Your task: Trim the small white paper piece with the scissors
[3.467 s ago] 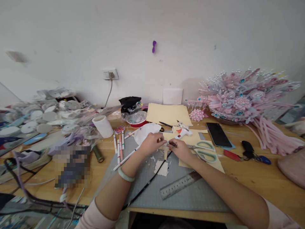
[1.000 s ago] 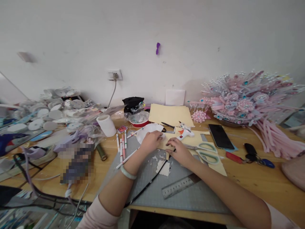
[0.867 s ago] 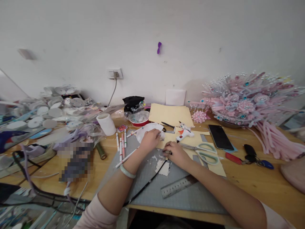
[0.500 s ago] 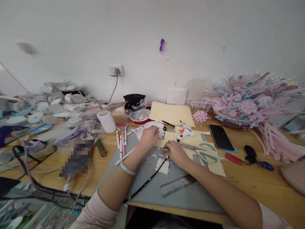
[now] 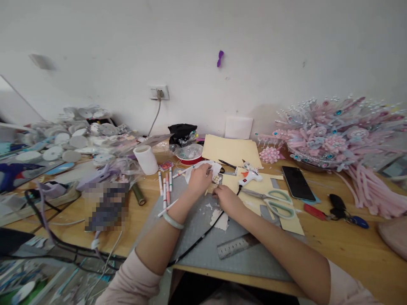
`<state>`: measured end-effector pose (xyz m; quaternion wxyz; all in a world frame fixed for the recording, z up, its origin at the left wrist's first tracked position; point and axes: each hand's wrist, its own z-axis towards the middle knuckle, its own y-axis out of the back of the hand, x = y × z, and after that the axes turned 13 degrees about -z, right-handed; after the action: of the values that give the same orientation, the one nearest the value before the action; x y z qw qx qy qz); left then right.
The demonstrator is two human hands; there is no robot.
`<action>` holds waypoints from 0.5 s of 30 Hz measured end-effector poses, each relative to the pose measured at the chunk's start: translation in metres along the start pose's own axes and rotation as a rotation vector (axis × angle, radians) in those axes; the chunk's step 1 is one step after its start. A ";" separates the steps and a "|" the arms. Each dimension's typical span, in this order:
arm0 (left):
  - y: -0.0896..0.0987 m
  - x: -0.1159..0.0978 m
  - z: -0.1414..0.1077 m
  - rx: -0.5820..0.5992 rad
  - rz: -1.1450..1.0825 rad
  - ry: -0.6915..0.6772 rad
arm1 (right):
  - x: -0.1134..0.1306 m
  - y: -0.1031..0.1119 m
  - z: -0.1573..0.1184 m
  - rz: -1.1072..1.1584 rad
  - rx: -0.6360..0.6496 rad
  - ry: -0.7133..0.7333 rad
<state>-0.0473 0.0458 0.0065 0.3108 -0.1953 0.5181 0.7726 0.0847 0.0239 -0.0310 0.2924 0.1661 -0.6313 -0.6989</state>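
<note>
My left hand [image 5: 200, 181], with a pale bangle at the wrist, is over a crumpled white sheet [image 5: 191, 173]; its fingers are curled, and what they pinch is hidden. Close beside it, my right hand [image 5: 228, 200] has its fingertips closed on a small tan piece of paper [image 5: 210, 190]. Both hands are above the grey cutting mat [image 5: 193, 228]. Under the right hand a black cable [image 5: 200, 240] runs towards the white glue gun [image 5: 250, 179]. A torn cream scrap [image 5: 219, 220] lies by that cable.
Green-handled scissors [image 5: 278, 203] rest on tan card sheets to the right. A metal ruler [image 5: 237, 245] lies at the front of the mat, with several markers [image 5: 167, 190] at its left. Further right are a phone [image 5: 299, 183], keys [image 5: 337, 207] and pink beaded decorations [image 5: 327, 140].
My right hand has moved left and slightly up, closer to my left hand, with the small tan piece. The whole view has shifted slightly.
</note>
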 end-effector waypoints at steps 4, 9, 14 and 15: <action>-0.002 -0.001 0.000 0.037 -0.081 -0.006 | 0.001 0.007 -0.004 -0.056 0.012 -0.017; -0.012 0.002 -0.005 0.252 -0.314 -0.007 | -0.015 0.017 -0.018 0.200 -0.122 -0.099; -0.019 -0.004 -0.010 0.377 -0.372 -0.119 | -0.034 0.028 -0.023 0.593 -0.354 -0.334; -0.019 -0.006 -0.011 0.356 -0.383 -0.157 | -0.035 0.028 -0.022 0.672 -0.357 -0.360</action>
<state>-0.0301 0.0393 -0.0070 0.5200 -0.1715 0.5736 0.6093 0.1306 0.0276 -0.0111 0.4136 -0.2270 -0.5603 -0.6808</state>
